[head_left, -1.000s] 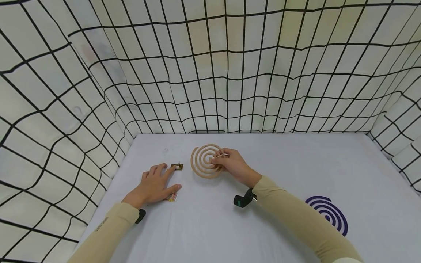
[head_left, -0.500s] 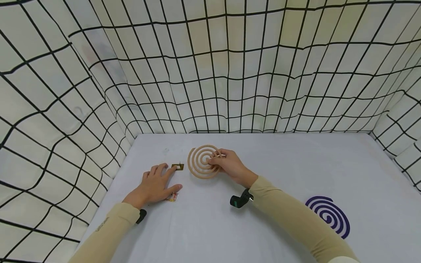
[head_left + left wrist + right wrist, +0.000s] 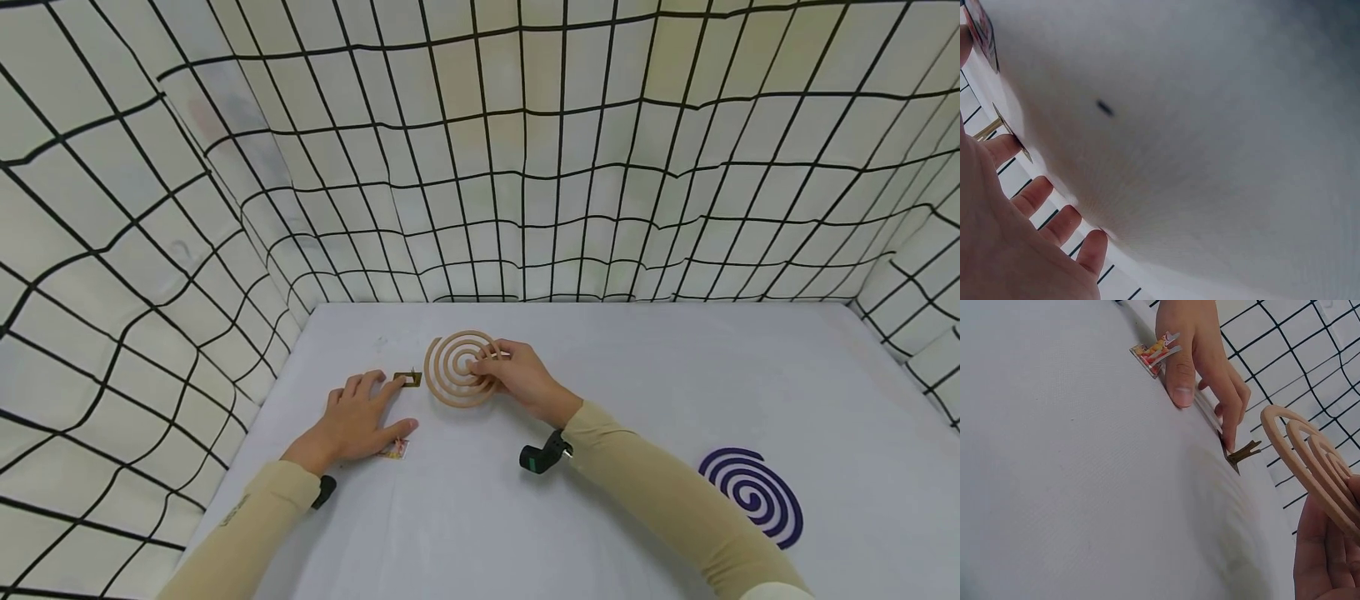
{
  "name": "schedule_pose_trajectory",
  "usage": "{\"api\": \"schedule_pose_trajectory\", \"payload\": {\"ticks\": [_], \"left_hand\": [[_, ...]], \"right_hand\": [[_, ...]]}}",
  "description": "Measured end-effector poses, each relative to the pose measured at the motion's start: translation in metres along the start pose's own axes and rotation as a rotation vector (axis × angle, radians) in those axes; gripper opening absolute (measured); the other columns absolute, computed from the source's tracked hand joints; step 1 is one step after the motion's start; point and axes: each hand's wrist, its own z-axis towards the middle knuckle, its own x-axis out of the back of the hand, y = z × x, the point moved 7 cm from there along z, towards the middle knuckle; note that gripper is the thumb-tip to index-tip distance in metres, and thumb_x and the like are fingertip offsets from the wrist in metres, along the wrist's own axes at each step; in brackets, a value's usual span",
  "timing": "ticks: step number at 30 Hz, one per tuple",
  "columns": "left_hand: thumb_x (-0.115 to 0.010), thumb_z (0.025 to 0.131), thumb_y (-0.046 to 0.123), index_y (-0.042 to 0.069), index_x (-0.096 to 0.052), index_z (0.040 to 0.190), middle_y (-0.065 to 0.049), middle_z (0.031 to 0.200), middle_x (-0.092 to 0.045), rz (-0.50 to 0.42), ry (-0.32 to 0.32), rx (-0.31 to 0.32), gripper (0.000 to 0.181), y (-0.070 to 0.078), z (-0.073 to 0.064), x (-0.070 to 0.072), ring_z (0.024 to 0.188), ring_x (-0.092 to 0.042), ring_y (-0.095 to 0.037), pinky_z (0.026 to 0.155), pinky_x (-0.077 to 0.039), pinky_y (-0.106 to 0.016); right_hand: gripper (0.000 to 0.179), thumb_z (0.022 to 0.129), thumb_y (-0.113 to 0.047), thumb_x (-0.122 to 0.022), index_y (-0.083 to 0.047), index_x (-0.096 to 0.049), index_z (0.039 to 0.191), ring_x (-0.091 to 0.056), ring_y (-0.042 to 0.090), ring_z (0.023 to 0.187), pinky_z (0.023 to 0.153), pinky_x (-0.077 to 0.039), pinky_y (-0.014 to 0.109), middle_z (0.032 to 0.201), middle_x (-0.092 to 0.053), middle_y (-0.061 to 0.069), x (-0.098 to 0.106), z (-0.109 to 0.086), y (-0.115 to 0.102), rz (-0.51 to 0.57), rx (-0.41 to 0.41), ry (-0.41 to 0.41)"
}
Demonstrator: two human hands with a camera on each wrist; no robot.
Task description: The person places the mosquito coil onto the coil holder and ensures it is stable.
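A tan mosquito coil is pinched between the thumb and fingers of my right hand. It is held tilted above the white surface, as the right wrist view shows. Just left of the coil lies a small gold metal coil stand with an upright prong. My left hand lies spread, palm down, its index fingertip pressing on that stand's plate. A second stand, printed in red and yellow, sits by the left thumb, partly covered in the head view. Coil and gold stand are apart.
A dark purple mosquito coil lies flat at the right, beside the right forearm. Black netting over white sheets closes off the back and sides of the white table.
My right hand has shifted slightly left, bringing the tan mosquito coil nearer the gold stand. The left hand stays in place on the stand.
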Motion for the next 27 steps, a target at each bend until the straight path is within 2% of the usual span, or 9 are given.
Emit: {"api": "schedule_pose_trajectory", "payload": {"ticks": [12, 21, 27], "left_hand": [[-0.056, 0.096, 0.068, 0.019, -0.041, 0.159, -0.022, 0.158, -0.037, -0.003, -0.008, 0.007, 0.081, 0.0, -0.001, 0.001, 0.146, -0.033, -0.046, 0.108, -0.031, -0.067], [-0.054, 0.095, 0.07, 0.019, -0.041, 0.159, -0.023, 0.157, -0.038, 0.009, -0.011, 0.004, 0.083, 0.0, 0.001, 0.0, 0.146, -0.034, -0.047, 0.108, -0.032, -0.067], [-0.055, 0.095, 0.068, 0.019, -0.04, 0.159, -0.022, 0.157, -0.039, 0.009, 0.004, -0.002, 0.082, -0.001, 0.001, 0.0, 0.146, -0.035, -0.046, 0.108, -0.033, -0.067]], "right_hand": [[0.019, 0.094, -0.006, -0.071, -0.001, -0.061, 0.108, -0.072, 0.008, 0.077, 0.073, -0.057, 0.024, 0.087, -0.069, -0.001, -0.006, 0.007, 0.005, 0.012, -0.008, 0.01], [0.022, 0.094, -0.009, -0.071, 0.001, -0.062, 0.112, -0.072, 0.009, 0.079, 0.072, -0.056, 0.024, 0.086, -0.071, 0.001, -0.013, 0.012, 0.007, 0.004, -0.003, 0.0], [0.02, 0.094, -0.008, -0.072, 0.0, -0.062, 0.109, -0.073, 0.01, 0.078, 0.074, -0.057, 0.025, 0.091, -0.074, 0.009, -0.016, 0.015, 0.008, 0.027, 0.007, -0.005]]}}
